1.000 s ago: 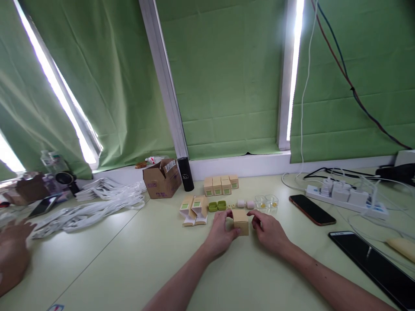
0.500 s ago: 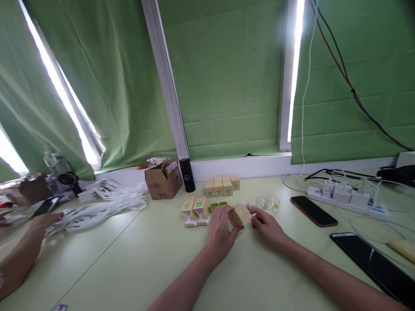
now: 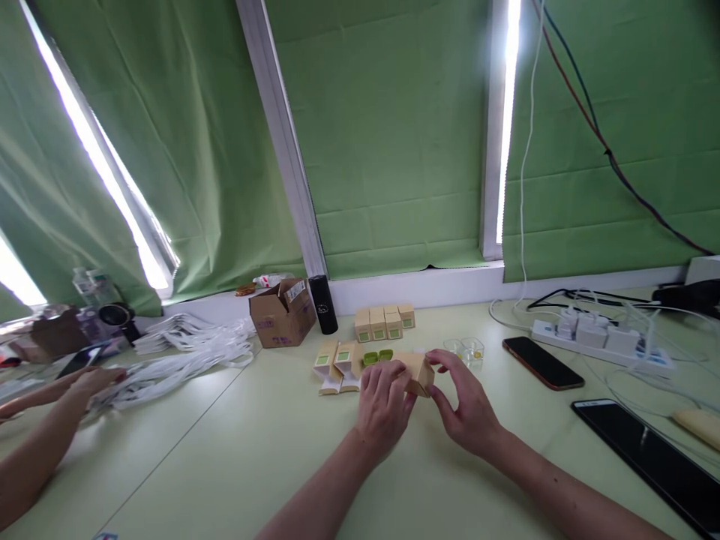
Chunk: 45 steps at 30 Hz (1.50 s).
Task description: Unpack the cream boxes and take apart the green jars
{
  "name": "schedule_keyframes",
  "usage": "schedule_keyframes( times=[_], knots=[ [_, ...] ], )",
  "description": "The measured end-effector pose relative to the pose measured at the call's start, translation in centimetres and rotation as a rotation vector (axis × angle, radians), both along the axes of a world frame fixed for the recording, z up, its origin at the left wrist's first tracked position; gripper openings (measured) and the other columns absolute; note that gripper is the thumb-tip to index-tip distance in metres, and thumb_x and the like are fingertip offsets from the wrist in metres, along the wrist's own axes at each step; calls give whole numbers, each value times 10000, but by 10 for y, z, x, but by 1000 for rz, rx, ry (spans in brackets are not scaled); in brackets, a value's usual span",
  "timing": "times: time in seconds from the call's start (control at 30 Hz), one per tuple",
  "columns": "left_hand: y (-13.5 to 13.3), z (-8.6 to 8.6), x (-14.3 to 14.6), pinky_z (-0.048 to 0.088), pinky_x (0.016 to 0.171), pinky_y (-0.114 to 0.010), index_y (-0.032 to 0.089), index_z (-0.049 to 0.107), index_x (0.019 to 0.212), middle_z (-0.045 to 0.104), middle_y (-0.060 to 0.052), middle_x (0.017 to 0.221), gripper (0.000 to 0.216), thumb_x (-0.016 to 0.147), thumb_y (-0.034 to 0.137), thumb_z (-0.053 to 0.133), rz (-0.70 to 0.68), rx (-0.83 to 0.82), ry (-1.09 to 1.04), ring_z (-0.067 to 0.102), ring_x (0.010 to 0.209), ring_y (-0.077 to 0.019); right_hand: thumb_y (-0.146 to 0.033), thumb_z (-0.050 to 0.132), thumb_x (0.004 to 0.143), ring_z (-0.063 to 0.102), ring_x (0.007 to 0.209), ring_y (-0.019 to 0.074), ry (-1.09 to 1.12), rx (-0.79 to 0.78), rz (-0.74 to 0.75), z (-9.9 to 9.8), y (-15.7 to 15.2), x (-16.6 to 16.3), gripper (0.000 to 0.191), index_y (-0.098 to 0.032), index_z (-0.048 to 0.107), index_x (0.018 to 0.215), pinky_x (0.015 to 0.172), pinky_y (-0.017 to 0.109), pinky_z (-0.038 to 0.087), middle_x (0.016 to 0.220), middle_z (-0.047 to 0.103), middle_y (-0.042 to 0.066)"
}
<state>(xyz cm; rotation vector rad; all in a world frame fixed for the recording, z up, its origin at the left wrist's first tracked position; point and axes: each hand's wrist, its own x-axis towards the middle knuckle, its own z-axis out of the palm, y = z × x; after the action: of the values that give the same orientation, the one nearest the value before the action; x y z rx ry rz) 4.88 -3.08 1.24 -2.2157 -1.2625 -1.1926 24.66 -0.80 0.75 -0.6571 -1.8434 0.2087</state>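
Observation:
Between my hands is a small kraft cardboard box (image 3: 419, 372), held just above the table. My left hand (image 3: 382, 401) wraps its fingers round the box's left side. At the right end, the thumb and fingers of my right hand (image 3: 468, 409) pinch the box's edge. Two similar open boxes (image 3: 347, 358) with raised flaps and green labels lie left of my left hand. Small green square containers (image 3: 378, 357) sit just behind it. Beyond my right hand are clear little containers (image 3: 464, 349) with something yellowish inside. A row of closed kraft boxes (image 3: 378, 324) stands farther back.
A brown carton (image 3: 282, 313) and a black cylinder (image 3: 323, 304) stand by the wall. White straps (image 3: 185, 360) lie at left, near another person's arms (image 3: 61, 420). On the right are a phone (image 3: 543, 363), a tablet-like device (image 3: 635, 457) and a power strip (image 3: 601, 346) with cables.
The box has turned and tilted in my hands. My right hand has shifted its grip, with fingers over the box's right end. The other person's hands have moved slightly along the straps.

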Motion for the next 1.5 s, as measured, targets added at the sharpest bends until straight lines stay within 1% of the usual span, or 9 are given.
schedule_keyframes(
  times=[0.1, 0.23, 0.4, 0.57, 0.8, 1.17, 1.33, 1.43, 1.5],
  knots=[
    [0, 0, 0, 455, 980, -476, 275, 634, 1129, 715, -101, 1186, 203, 950, 178, 627, -8, -6, 16, 666, 1122, -297, -207, 448, 1030, 552, 1370, 332, -101, 50, -25, -6, -2, -3, 485, -268, 375, 1505, 1066, 554, 540, 1439, 590, 152],
    [-1, 0, -1, 450, 973, -471, 271, 641, 1152, 720, -104, 1184, 214, 962, 181, 603, 20, -26, 54, 666, 1100, -296, -207, 441, 1031, 550, 1376, 340, -159, 38, -39, -11, -2, -5, 520, -252, 317, 1535, 1059, 569, 554, 1467, 565, 173],
    [-4, 0, 1, 446, 977, -476, 271, 627, 1195, 719, -105, 1197, 236, 977, 192, 581, 37, -24, 104, 666, 1099, -295, -211, 451, 1028, 574, 1335, 333, -143, -5, -19, -10, -4, -2, 505, -254, 322, 1515, 1040, 558, 568, 1447, 567, 175],
    [-4, 0, 3, 469, 949, -464, 251, 591, 1218, 718, -115, 1176, 242, 983, 192, 585, 52, 73, 189, 673, 1068, -290, -230, 471, 1029, 588, 1285, 320, -122, -39, -12, -9, -3, 0, 475, -248, 343, 1487, 1027, 543, 571, 1412, 578, 170],
    [-2, 2, 8, 523, 906, -471, 190, 547, 1216, 694, -123, 1157, 286, 954, 215, 656, 46, 138, 205, 655, 1023, -297, -269, 475, 1032, 658, 1102, 296, -79, -129, -7, -9, -2, -1, 412, -240, 400, 1436, 918, 512, 612, 1308, 625, 165],
    [-2, 3, 5, 565, 934, -491, 196, 456, 1378, 662, -149, 1242, 472, 941, 203, 633, -4, -50, 89, 633, 1138, -309, -330, 375, 1087, 692, 1206, 273, 8, -197, -17, -1, -1, 1, 350, -255, 411, 1427, 981, 445, 603, 1320, 676, 140],
    [-1, 3, 3, 580, 911, -483, 229, 467, 1335, 623, -148, 1300, 450, 922, 192, 644, -48, -159, 64, 610, 1172, -312, -400, 393, 1089, 744, 1055, 244, 102, -262, -33, 1, 3, 4, 322, -260, 469, 1368, 894, 400, 626, 1343, 667, 127],
    [-1, 3, 2, 584, 907, -477, 237, 494, 1293, 611, -146, 1310, 394, 929, 193, 638, -45, -198, 67, 603, 1186, -314, -421, 416, 1082, 754, 917, 223, 115, -276, -58, 2, 7, 5, 328, -264, 500, 1357, 826, 391, 632, 1279, 682, 105],
    [-1, 3, 2, 587, 909, -466, 238, 498, 1288, 612, -143, 1306, 385, 931, 189, 632, -50, -207, 57, 602, 1191, -306, -415, 448, 1073, 747, 935, 231, 126, -247, -80, 2, 10, 6, 338, -260, 502, 1369, 828, 402, 634, 1251, 683, 103]
  ],
)
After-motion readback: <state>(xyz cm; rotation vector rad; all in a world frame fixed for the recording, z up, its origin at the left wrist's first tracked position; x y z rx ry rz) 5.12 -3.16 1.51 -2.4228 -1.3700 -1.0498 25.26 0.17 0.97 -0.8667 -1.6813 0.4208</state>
